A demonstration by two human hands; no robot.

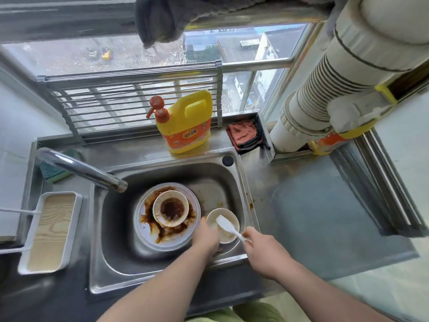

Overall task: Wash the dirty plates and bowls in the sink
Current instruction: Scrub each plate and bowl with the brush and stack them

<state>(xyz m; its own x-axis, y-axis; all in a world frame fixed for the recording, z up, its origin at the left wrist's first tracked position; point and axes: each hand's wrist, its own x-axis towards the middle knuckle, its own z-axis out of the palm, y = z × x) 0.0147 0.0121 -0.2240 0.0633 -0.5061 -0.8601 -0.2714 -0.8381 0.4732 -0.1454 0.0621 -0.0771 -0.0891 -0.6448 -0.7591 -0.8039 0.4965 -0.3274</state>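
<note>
My left hand (205,238) curls round the near-left rim of the small round white bowl (228,228), its fingertips lost under the bowl's side. My right hand (262,249) pinches the handle end of the white plastic spoon (228,226), whose flat blade lies inside the bowl, pointing to ten o'clock. The bowl sits at the four-o'clock corner of the rectangular stainless-steel sink (116,228), close against the basin's right wall.

At the basin's centre lies the wide round white plate (148,238), smeared with glossy brown sauce, and on it stands a second white bowl with a dark sauce pool (170,209). The plate touches or nearly touches the held bowl; I cannot tell which, since my left hand covers the join. Bare steel floor shows at one o'clock of the plate and along the basin's left and near sides.

The curved chrome tap (81,169) reaches in from ten o'clock, its spout just over the plate's far-left rim. On the ledge at twelve o'clock stands the yellow plastic detergent jug with an orange pump (185,122); a rust-red cloth (243,134) lies folded at one o'clock. A green sponge (52,173) is half hidden behind the tap. At nine o'clock sits a white rectangular tray with a wood-grain top (52,231).
</note>
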